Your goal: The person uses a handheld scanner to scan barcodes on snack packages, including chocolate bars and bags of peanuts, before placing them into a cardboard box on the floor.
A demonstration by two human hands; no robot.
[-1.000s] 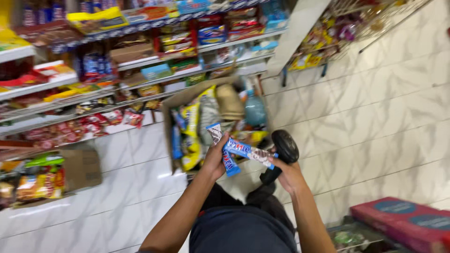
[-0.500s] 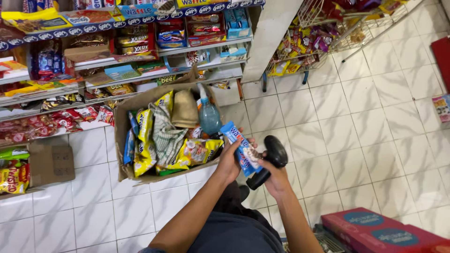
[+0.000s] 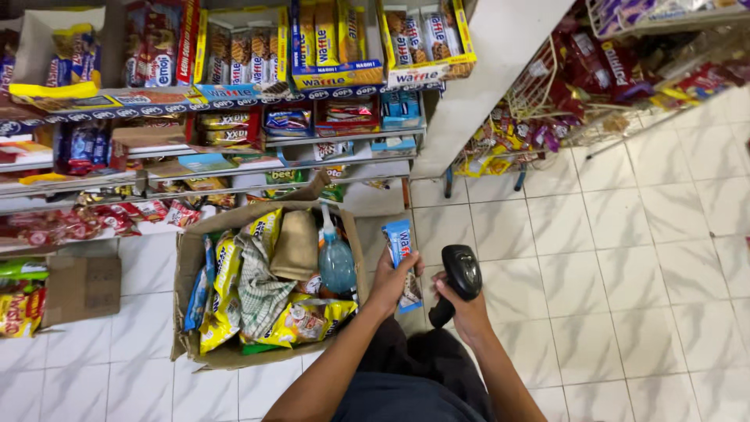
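The left hand (image 3: 391, 280) has its grip closed around the lower half of a blue, flat plastic wafer packet (image 3: 401, 258), which stands nearly upright above the fingers, its top end free. Just right of that grip, the right hand (image 3: 466, 311) is wrapped tight on the handle of a black handheld barcode scanner (image 3: 458, 280), whose head sits close beside the packet without clearly touching it. Left of both grips lies an open brown cardboard box (image 3: 187, 266) on the white tiled floor (image 3: 625, 258), crammed with yellow snack bags, a checked cloth (image 3: 258, 293) and a clear blue spray bottle (image 3: 337, 262). Beyond the hands rise the store shelves (image 3: 234, 156) of wafer cartons and sweets. Judging by this, one packet is out and at the scanner, while the box looks full, so most of the work seems left.
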